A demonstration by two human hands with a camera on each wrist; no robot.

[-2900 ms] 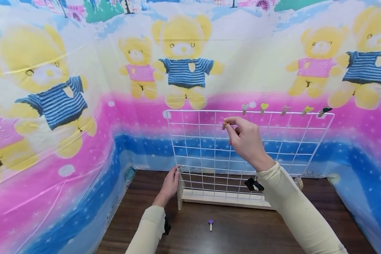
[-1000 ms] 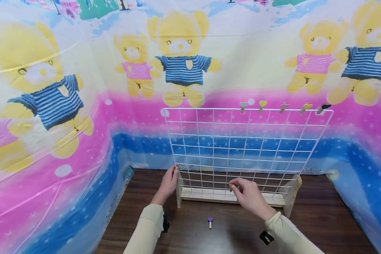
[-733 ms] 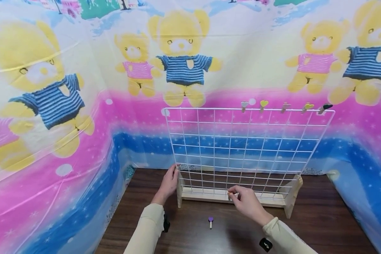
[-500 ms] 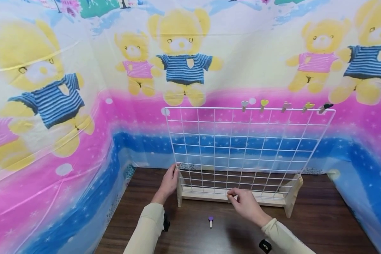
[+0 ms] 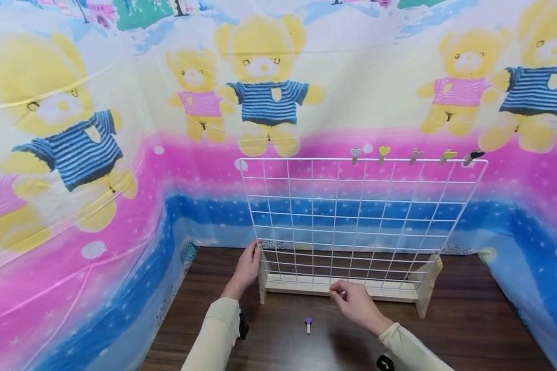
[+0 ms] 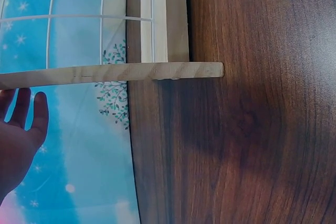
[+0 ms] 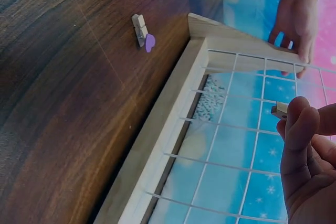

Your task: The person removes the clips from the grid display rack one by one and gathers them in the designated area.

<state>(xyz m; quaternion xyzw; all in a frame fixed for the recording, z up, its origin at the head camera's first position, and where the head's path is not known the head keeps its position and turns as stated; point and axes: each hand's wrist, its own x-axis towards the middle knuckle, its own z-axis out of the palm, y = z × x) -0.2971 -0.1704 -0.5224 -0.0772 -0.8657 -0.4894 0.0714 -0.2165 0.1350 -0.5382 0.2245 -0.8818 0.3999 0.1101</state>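
A white wire grid rack (image 5: 322, 221) stands in a wooden base. At its left end my left hand (image 5: 247, 265) grips the wooden side panel (image 6: 173, 71); in the right wrist view, fingertips of that left hand (image 7: 298, 22) show beyond the panel's edge. My right hand (image 5: 356, 305) is low in front of the rack, pinching a small wooden clothespin (image 7: 280, 110) between thumb and index finger. Only the clothespin's end shows, with a trace of orange in the head view. A clothespin with a purple heart (image 5: 308, 324) lies on the table in front.
Several heart clothespins are clipped on the rack's top bar, among them a white one (image 5: 355, 154), a yellow one (image 5: 383, 154) and a black one (image 5: 474, 156). The dark wood table (image 5: 269, 345) meets a bear-print cloth (image 5: 376, 98) at the back and sides.
My right hand has come down from near the top bar to the rack's base with the clothespin, lately drifting slightly left and lower. The left hand has stayed on the side panel.
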